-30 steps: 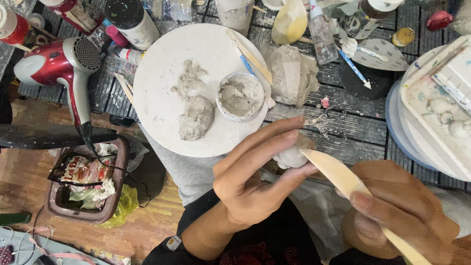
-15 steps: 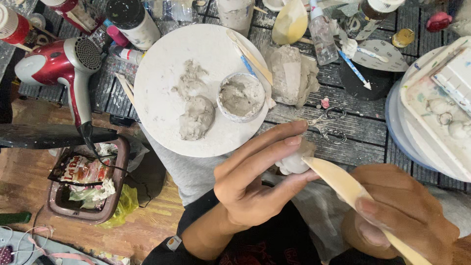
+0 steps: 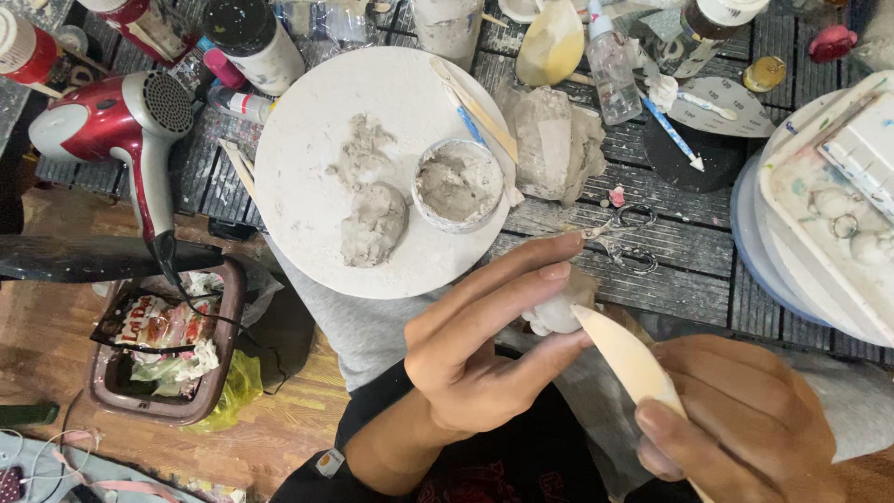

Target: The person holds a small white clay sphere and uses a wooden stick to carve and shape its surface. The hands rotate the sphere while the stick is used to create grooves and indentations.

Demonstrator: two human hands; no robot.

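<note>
The left hand [image 3: 475, 359] is pinching 1 small lump of pale clay [image 3: 557, 312] between thumb and fingers, closed snugly around it. The right hand [image 3: 745, 424] is gripping 1 cream wooden modelling tool [image 3: 626, 356] tightly, its pointed tip touching the lump just beside the left thumb. Beyond the left fingertips, 1 round white board [image 3: 307, 186] is carrying 2 grey clay mounds [image 3: 372, 224] and 1 small tub of wet clay [image 3: 457, 184]. Just past the pinched lump, 1 pair of scissors [image 3: 619, 237] is lying on the dark slatted table [image 3: 689, 247]. Far off to the left of the grip, 1 red hairdryer [image 3: 116, 121] is resting.
</note>
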